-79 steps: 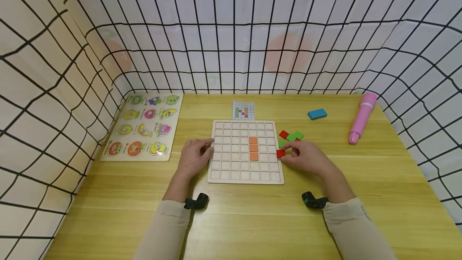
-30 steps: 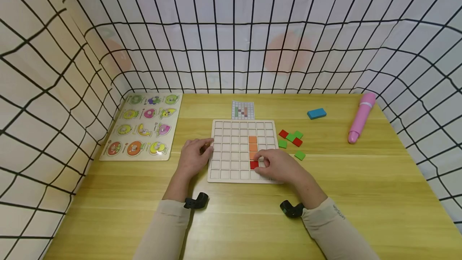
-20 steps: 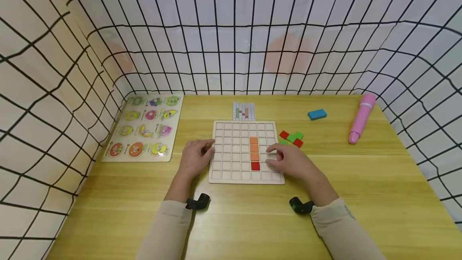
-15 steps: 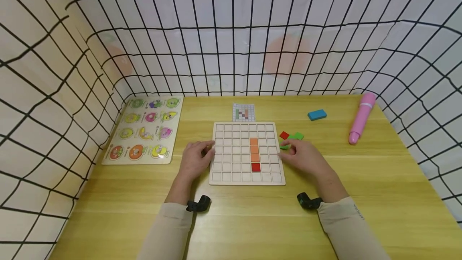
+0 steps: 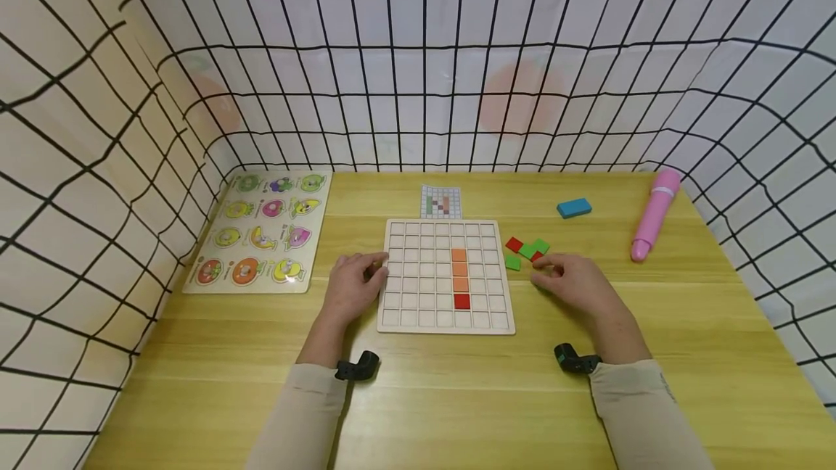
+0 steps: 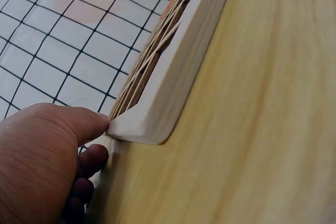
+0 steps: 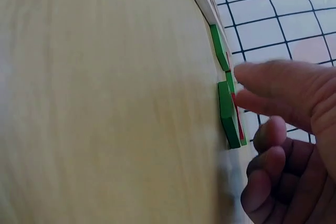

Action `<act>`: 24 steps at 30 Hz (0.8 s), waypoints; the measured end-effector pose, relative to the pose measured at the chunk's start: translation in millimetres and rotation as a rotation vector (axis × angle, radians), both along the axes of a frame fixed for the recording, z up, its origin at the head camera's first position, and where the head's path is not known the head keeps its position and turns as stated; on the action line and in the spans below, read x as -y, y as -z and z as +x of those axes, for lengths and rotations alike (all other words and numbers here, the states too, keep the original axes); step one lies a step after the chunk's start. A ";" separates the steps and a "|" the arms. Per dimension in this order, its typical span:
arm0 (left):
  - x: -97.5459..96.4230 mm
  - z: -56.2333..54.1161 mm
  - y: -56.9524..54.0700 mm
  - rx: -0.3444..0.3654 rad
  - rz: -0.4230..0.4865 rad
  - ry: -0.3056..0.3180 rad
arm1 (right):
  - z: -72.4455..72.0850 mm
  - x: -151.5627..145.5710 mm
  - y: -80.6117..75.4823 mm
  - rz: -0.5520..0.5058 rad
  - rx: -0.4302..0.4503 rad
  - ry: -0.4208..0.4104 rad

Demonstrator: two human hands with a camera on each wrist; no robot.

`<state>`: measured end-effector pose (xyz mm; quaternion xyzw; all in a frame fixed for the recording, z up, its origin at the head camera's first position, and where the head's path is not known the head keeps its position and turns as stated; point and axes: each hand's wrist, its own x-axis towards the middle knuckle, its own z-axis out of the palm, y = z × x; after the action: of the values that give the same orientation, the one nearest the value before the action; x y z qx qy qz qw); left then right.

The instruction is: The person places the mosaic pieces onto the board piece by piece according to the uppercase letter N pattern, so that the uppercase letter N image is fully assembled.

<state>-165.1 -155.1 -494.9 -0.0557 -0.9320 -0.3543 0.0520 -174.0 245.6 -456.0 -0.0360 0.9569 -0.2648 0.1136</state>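
Note:
A wooden grid board (image 5: 418, 318) lies flat on the table. Three orange tiles (image 5: 460, 269) stand in one column of it, with a red tile (image 5: 462, 302) directly below them. At the board's left edge rests my left hand (image 5: 349, 289), thumb tip and forefinger against the rim. In the left wrist view the thumb touches a corner of the board (image 6: 142, 121). My right hand (image 5: 575, 285) is over loose green tiles (image 5: 512, 262) and red tiles (image 5: 514, 245) right of the board. The right wrist view has its thumb and forefinger beside a green tile (image 7: 227, 114), holding nothing.
Behind the board lies a small pattern card (image 5: 440, 201). A fruit puzzle board (image 5: 261, 231) is at the left. A blue block (image 5: 574, 208) and a pink pen-shaped object (image 5: 655, 216) lie at the right back. Black wire mesh (image 5: 424, 64) encloses the table's sides.
My right hand carried a red tile onto the board, set it below the orange tiles and let go. It then moved right, back to the loose tiles. My left hand stayed put.

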 end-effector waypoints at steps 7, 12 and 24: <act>0.2 0.1 2.1 -0.011 0.001 0.004 | -0.4 -2.6 3.6 0.022 -0.001 0.031; 0.0 0.3 2.1 0.001 0.002 0.001 | 0.9 -3.2 4.6 0.018 -0.001 0.014; -0.1 0.3 -0.1 0.006 -0.005 -0.001 | 0.5 0.1 5.3 -0.045 0.014 0.038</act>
<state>-164.8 -155.0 -494.8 -0.0542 -0.9331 -0.3521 0.0491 -173.5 245.5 -461.3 -0.0186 0.9504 -0.2886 0.1145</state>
